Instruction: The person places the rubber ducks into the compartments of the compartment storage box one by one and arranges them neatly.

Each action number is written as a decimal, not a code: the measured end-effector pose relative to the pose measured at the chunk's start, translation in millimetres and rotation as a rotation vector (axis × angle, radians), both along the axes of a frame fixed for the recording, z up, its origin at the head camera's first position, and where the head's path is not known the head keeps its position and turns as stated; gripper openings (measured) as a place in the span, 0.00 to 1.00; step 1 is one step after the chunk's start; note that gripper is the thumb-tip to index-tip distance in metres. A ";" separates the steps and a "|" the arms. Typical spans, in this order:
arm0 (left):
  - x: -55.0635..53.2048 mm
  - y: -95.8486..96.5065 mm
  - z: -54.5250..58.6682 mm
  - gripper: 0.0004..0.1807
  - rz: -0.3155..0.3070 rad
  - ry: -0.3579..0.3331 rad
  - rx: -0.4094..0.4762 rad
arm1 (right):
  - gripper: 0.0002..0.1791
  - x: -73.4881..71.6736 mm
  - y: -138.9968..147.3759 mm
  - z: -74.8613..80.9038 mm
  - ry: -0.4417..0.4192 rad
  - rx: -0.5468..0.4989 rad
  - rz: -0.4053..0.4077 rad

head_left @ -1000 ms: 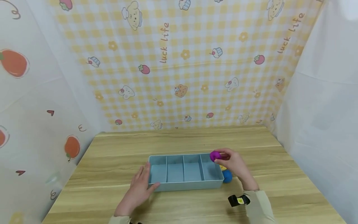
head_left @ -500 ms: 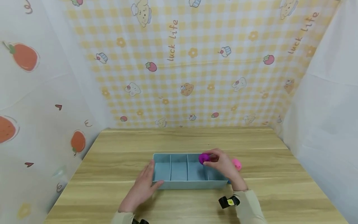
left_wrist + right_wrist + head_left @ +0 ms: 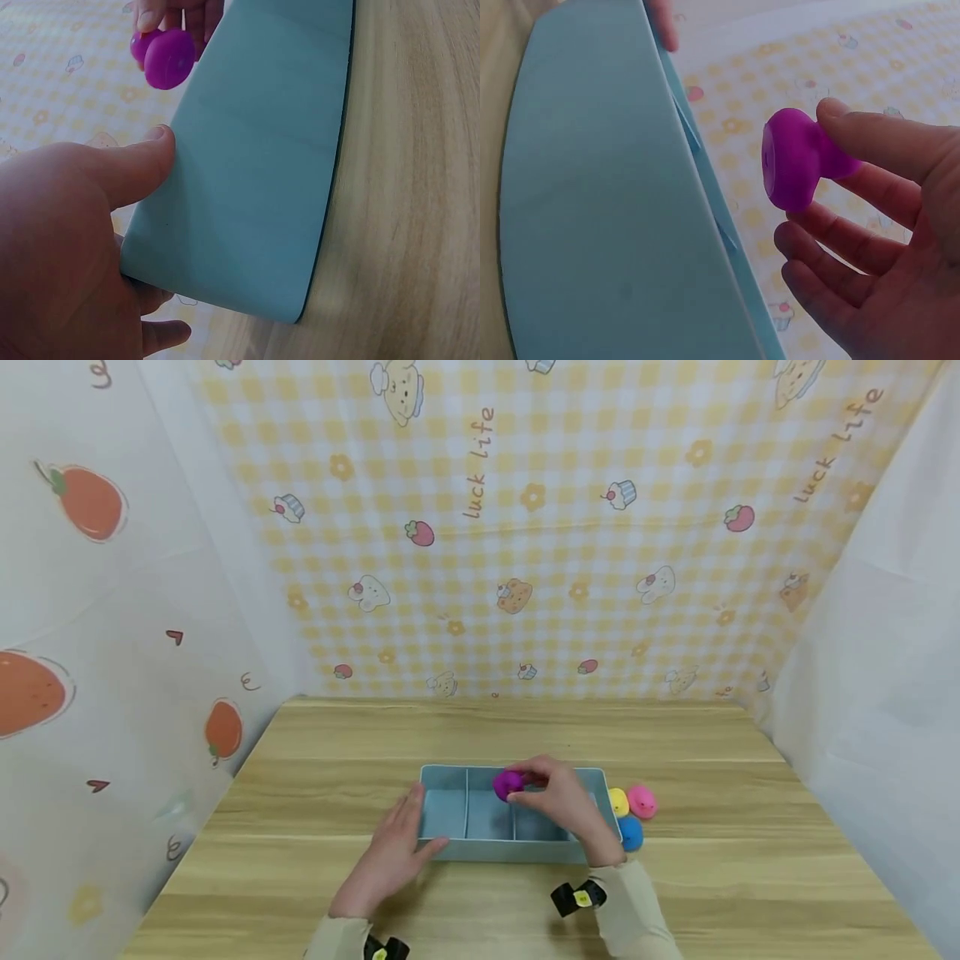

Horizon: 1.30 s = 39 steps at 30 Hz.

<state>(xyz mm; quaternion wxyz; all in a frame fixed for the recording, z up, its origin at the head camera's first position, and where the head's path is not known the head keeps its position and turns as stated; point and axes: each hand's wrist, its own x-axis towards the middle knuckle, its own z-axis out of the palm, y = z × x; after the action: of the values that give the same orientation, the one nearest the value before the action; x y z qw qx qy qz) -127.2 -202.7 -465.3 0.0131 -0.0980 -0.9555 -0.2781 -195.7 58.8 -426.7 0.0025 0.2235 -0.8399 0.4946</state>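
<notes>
A purple rubber duck (image 3: 507,785) is pinched between the thumb and fingers of my right hand (image 3: 558,795), over the second compartment from the left of a light blue divided box (image 3: 510,851). In the right wrist view, the duck (image 3: 789,161) shows its flat base, and the thumb presses near its head. My left hand (image 3: 392,850) lies at the box's left end, fingers straight along that side. Seen from the left wrist, its thumb (image 3: 142,166) rests on the front wall near the rim. The right hand hides part of the right-hand compartments.
Just beyond the box's right end sit a yellow duck (image 3: 618,802), a pink duck (image 3: 642,802) and a blue duck (image 3: 631,833), close together on the wooden table (image 3: 750,860). A checked cloth (image 3: 562,552) hangs behind the table.
My right hand has carried the purple duck leftward across the box, from the rightmost compartment to the second from left. The left hand keeps its place at the box. The head view has shifted slightly.
</notes>
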 end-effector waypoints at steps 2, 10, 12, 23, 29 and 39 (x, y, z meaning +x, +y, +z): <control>-0.8 -1.0 0.2 0.45 0.003 0.006 0.000 | 0.18 0.5 -8.9 1.4 0.005 0.014 0.010; -1.9 -4.6 3.9 0.45 0.029 -0.026 0.011 | 0.17 2.2 -40.4 1.8 -0.018 -0.007 0.058; -1.9 -4.9 4.6 0.45 0.027 -0.023 0.017 | 0.17 2.6 -47.8 1.9 -0.005 0.006 0.056; -4.0 -2.3 2.5 0.44 0.005 -0.031 0.039 | 0.17 -3.2 -81.2 -6.8 -0.001 0.112 0.052; -4.0 -3.3 -1.5 0.44 0.006 -0.039 0.047 | 0.17 -5.0 -93.4 -13.6 0.000 0.183 0.093; -1.5 -6.9 -2.6 0.44 -0.009 -0.055 0.049 | 0.17 -4.2 -108.5 -24.9 0.100 0.394 0.030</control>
<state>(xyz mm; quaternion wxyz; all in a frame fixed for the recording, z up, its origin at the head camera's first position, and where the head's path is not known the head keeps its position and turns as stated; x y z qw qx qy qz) -128.7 -209.7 -467.9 -0.0119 -0.0942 -0.9478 -0.3043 -199.9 -49.7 -451.6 -0.0068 0.2564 -0.9158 0.3090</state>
